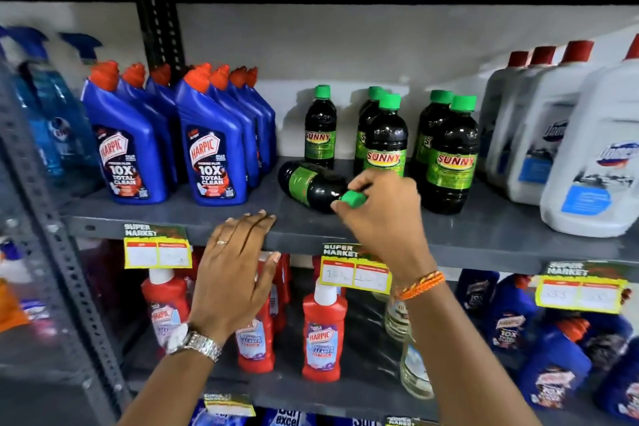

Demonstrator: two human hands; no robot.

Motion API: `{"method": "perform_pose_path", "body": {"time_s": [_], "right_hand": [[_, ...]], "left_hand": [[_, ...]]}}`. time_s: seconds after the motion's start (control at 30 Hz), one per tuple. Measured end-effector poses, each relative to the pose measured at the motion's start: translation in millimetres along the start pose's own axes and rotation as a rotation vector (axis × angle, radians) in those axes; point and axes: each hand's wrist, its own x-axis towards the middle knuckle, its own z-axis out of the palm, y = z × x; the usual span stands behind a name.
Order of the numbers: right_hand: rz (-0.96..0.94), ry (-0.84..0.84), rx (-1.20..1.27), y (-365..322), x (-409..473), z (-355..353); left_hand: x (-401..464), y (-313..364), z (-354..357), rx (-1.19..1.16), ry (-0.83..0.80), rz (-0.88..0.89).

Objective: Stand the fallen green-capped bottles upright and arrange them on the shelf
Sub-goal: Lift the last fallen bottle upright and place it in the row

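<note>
Grey metal shelf [193,214] carries blue Harpic bottles [211,138] at nine o'clock. The left hand [231,266] lies flat and released on its front edge. At centre, a fallen green-capped bottle [311,183] lies sideways, its cap pinched by the right hand [377,214], which partly hides it. Five upright bottles [449,152] stand toward three o'clock, some overlapping.

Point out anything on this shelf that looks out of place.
One green-capped bottle lies on its side on the shelf, while the other Sunny bottles behind it stand upright. The right hand pinches its cap.
</note>
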Motion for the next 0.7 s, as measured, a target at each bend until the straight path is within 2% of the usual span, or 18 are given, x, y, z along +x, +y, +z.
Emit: {"method": "perform_pose_path", "body": {"time_s": [0.17,0.47,0.6,0.7], "right_hand": [[-0.083,0.084,0.111,-19.6,47.5,-21.6],[-0.144,-0.130,0.025,-72.0,127.5,-4.8],[-0.144,-0.167,-0.038,-83.4,133.1,4.9],[-0.089,-0.195,0.045,-77.8,127.1,5.4]], "left_hand": [[-1.9,-7.6,0.3,-0.002,0.011,0.035],[-0.2,-18.0,-0.7,-0.028,-0.019,0.094],[-1.6,-19.7,-1.0,-0.033,-0.042,0.105],[-2.3,-20.9,0.4,-0.042,-0.046,0.109]]}}
